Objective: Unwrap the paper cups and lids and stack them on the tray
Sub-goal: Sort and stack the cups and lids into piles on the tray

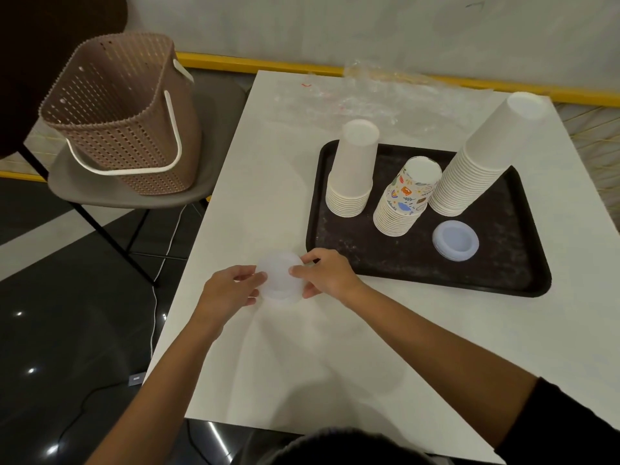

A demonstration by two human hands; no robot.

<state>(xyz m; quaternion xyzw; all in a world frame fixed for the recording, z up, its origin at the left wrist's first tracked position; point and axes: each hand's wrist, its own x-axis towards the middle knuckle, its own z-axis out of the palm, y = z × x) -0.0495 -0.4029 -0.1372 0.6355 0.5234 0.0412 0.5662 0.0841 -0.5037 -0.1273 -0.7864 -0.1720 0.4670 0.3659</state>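
Head view. Both hands work at the near-left part of the white bench (302,364), just off the tray's near-left corner.

Left hand (231,290) grips the left edge of a stack of clear lids (280,280), with fingers and thumb curled round it. Right hand (327,273) pinches the right edge, thumb and forefinger on the rim. The stack of clear lids sits low between the two hands. Cannot tell whether it rests on the bench or is lifted. Cannot tell whether there is wrap round it either; it is too pale against the bench.

Dark tray (503,266) lies on the bench to the right of the hands. It carries three stacks of cups, all mouth down:
- short white cup stack (352,169) at left
- patterned cup stack (406,199) in the middle
- tall white cup stack (479,156) at right

A second pile of lids (455,240) lies on the tray in front of the tall white cup stack. It is near the patterned cup stack and touches neither.

Crumpled plastic wrap (385,92) lies at the far edge of the bench, behind the tray.

Left of the bench, a brown perforated basket (124,112) with a white handle stands on a grey chair (134,196).
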